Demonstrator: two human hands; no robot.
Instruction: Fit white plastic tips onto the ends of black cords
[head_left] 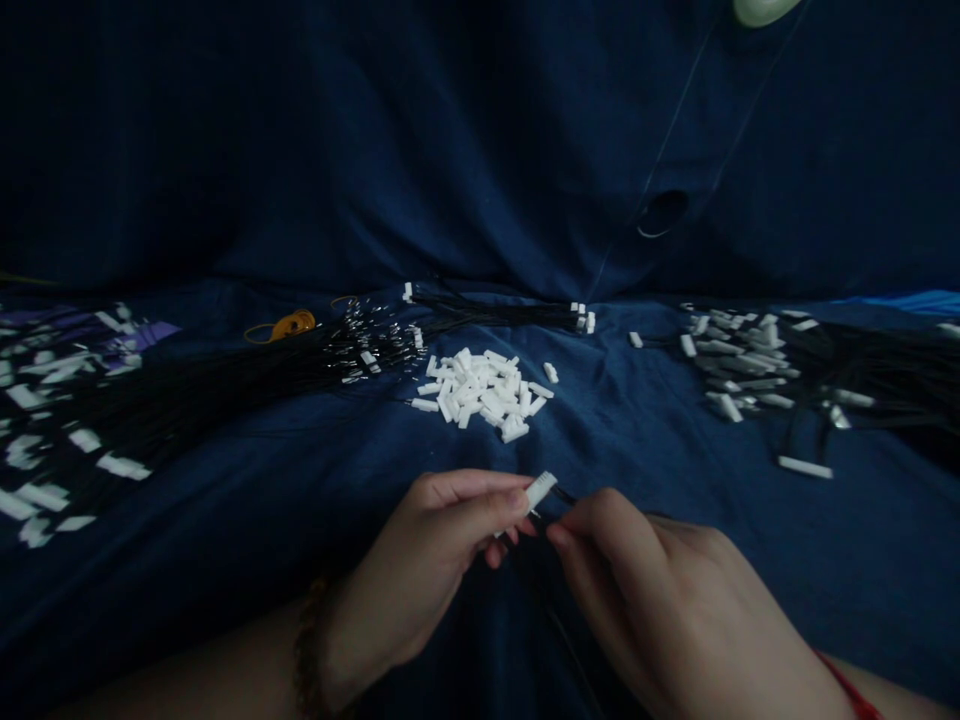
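Observation:
Between thumb and fingers, my left hand (pixel 431 560) pinches a white connector housing (pixel 541 488), tilted up to the right. My right hand (pixel 660 590) is closed close beside it, thumb and forefinger pressed on a thin black wire (pixel 564 494) at the housing's right side. Whether that wire sits inside the housing I cannot make out. More dark wire hangs below the hands. Just beyond them lies a loose pile of white connector housings (pixel 484 388) on dark blue cloth (pixel 360 520).
At the left lies a bundle of black wires (pixel 187 400), with white connectors and bare metal ends. Another bundle (pixel 877 365) with connectors lies right. A short wire bundle (pixel 495 315) stretches behind the pile, near an orange coil (pixel 292 325). A dark ring (pixel 664 213) is against the back cloth.

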